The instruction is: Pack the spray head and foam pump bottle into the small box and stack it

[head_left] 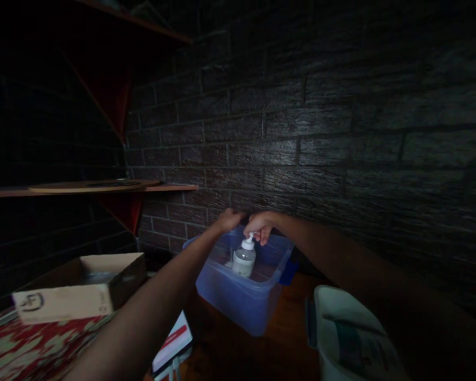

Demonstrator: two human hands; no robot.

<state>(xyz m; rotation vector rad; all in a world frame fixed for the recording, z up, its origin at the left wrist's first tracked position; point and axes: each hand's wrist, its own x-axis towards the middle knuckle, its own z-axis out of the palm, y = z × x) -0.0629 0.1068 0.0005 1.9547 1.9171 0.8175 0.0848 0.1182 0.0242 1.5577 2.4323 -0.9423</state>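
Observation:
A clear pump bottle (244,260) with a white pump top and pale contents stands slightly tilted inside a translucent bluish plastic bin (234,304). My right hand (261,226) reaches over the bin, its fingers curled down and closed at the pump top. Its fingertips are partly hidden behind the hand and the pump. At the bin's far rim, my left hand (232,218) is closed, its fingers bent over the edge and mostly out of sight. A blue latch (289,272) sticks out from the bin's right side.
An open cardboard box (65,304) sits on a red patterned cloth (35,344) at left. Wooden shelves (174,188) jut from the dark brick wall (281,132). A white bin (327,328) stands at lower right, and a white-and-red flat item (174,338) lies below my left forearm.

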